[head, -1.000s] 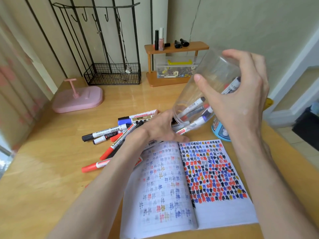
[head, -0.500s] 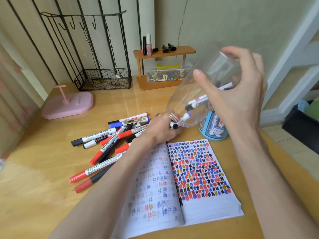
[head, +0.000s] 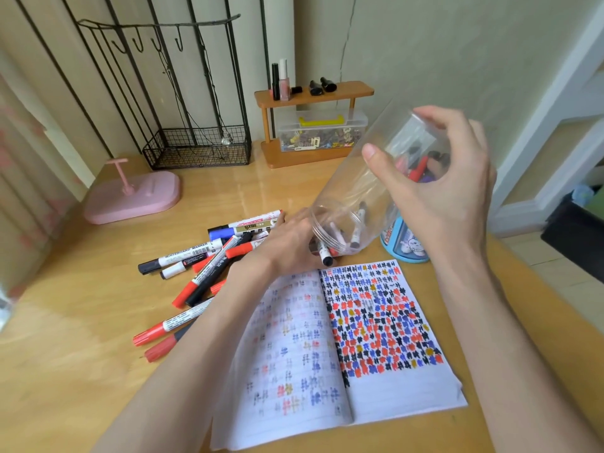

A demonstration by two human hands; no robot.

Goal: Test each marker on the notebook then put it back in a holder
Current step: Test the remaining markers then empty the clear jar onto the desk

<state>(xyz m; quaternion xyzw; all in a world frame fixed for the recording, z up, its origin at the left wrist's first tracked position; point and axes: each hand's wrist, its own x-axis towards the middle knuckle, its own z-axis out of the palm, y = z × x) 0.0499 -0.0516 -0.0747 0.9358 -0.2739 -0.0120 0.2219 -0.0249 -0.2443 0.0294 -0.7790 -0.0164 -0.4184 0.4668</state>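
Above the notebook (head: 392,322), right hand (head: 438,197) grips tilted clear jar (head: 353,191), fingers curled round it; left hand (head: 287,243) at jar mouth, fingers hidden, grip unclear.

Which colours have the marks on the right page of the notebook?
Red, blue, black and some yellow, in rows on the notebook; head view.

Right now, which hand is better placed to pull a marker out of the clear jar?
The left. The left hand sits at the mouth of the tilted clear jar, beside a marker poking out there. The right hand is occupied: it grips the jar's upper body.
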